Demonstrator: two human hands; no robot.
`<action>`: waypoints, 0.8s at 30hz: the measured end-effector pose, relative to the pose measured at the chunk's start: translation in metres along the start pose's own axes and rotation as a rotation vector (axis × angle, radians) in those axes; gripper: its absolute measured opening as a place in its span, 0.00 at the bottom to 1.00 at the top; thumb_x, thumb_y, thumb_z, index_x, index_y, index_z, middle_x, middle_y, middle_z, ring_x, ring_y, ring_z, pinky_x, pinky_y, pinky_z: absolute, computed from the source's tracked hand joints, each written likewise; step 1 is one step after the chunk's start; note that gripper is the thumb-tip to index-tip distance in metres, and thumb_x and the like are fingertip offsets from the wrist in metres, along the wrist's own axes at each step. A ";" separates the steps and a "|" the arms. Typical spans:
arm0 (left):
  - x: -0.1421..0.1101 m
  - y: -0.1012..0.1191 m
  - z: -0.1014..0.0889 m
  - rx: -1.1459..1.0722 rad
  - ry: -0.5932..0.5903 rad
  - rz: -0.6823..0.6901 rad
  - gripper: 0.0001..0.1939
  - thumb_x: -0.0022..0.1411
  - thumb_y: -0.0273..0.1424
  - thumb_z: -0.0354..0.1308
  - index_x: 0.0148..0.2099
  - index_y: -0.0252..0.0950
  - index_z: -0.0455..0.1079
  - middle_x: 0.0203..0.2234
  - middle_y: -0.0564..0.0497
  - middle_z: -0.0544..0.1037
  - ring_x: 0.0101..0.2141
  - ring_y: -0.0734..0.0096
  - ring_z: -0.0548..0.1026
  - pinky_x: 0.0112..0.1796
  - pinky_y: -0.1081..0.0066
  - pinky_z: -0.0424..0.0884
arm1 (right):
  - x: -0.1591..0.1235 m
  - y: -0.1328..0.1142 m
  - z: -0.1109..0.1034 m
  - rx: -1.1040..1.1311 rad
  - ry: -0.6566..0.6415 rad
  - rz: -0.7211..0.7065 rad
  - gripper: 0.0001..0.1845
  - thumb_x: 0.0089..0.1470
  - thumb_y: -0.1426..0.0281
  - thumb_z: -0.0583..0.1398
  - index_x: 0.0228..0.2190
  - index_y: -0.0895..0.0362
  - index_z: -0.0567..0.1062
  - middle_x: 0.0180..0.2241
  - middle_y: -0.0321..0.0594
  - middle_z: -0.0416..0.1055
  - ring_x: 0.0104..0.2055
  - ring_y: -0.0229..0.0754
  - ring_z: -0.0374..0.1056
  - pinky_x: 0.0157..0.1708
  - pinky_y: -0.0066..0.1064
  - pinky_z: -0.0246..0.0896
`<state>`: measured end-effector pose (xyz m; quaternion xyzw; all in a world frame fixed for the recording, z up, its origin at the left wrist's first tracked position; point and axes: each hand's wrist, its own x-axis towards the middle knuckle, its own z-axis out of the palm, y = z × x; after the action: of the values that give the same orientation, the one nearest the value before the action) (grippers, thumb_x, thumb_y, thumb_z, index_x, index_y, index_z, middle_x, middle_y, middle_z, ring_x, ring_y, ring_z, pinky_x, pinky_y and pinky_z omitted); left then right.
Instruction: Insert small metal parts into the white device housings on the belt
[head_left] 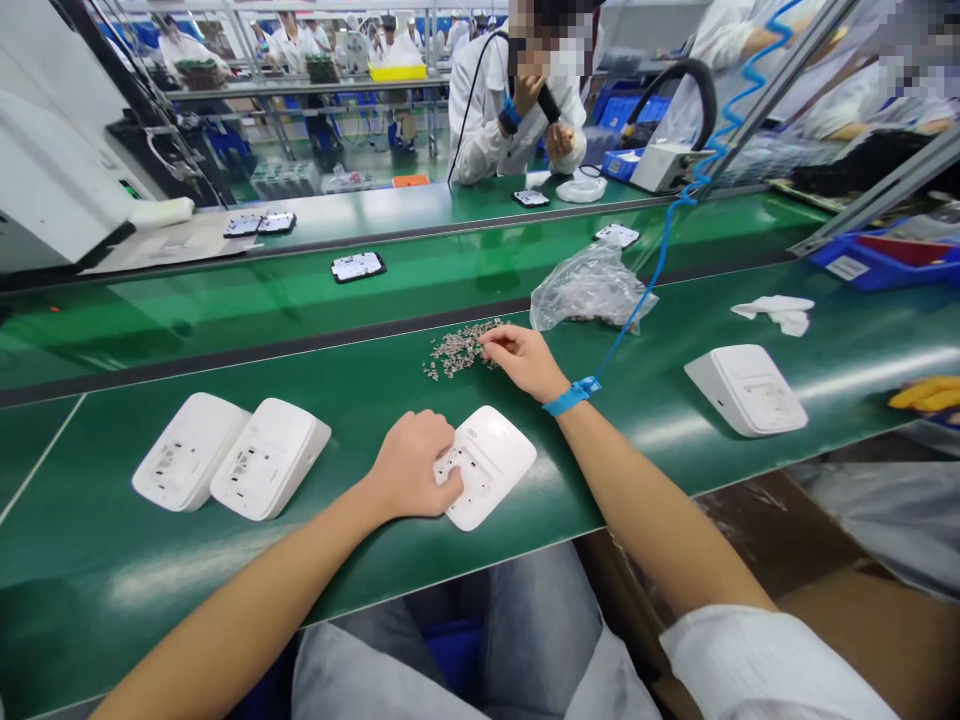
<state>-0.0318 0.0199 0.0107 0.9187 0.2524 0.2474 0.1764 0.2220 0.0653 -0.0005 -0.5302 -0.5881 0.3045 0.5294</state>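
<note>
A white plastic housing [495, 458] lies face down on the green bench [360, 390] in front of me. My left hand [415, 465] rests curled on its left side and holds it in place. My right hand [523, 358], with a blue wrist strap [570, 397], reaches to a small heap of tiny grey parts [456, 350]; its fingertips are pinched together at the heap's right edge. What the fingertips hold is too small to make out.
Two more white housings [232, 455] lie at the left, another one [746, 388] at the right. A clear plastic bag [589, 287] sits behind the heap. Dark trays [358, 266] ride the far conveyor. A person in a white coat [517, 100] sits opposite. A blue bin [885, 258] stands far right.
</note>
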 end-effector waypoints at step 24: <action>0.013 -0.028 0.002 -0.309 0.117 -0.360 0.04 0.61 0.26 0.58 0.33 0.36 0.66 0.29 0.53 0.72 0.30 0.71 0.69 0.32 0.69 0.61 | -0.042 -0.074 0.026 -0.776 -0.540 -0.455 0.05 0.58 0.72 0.60 0.31 0.56 0.76 0.43 0.47 0.73 0.47 0.51 0.67 0.48 0.45 0.64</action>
<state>-0.0313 0.0490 0.0012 0.8051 0.3809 0.3006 0.3410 0.1703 0.0120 0.0487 -0.4486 -0.8736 0.0674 0.1763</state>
